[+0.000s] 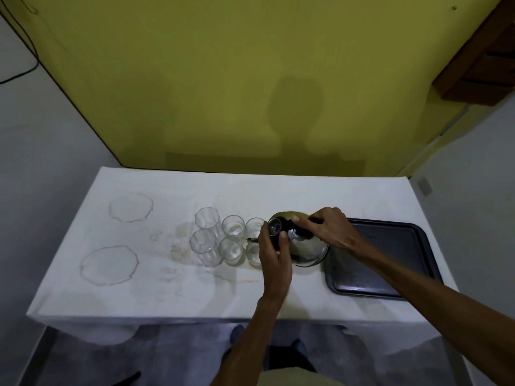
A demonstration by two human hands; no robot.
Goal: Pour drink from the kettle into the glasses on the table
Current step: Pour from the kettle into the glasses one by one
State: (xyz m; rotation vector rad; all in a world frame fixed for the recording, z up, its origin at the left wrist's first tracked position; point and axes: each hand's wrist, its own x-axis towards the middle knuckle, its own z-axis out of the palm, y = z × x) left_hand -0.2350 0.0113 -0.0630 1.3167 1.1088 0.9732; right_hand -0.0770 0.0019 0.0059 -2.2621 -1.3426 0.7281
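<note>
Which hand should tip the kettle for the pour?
Right. The right hand grips the kettle by its black handle, so it probably controls the tilt. The left hand only steadies the lid end, beside the glasses.

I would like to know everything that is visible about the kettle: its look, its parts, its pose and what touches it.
The kettle looks like shiny metal, round-bodied, with a black handle on top and a thin spout pointing left toward the nearest glasses. It is tilted toward them, between the glasses and the dark tray. The right hand grips the handle; the left hand holds its lid side. Whether liquid is flowing cannot be seen.
</note>
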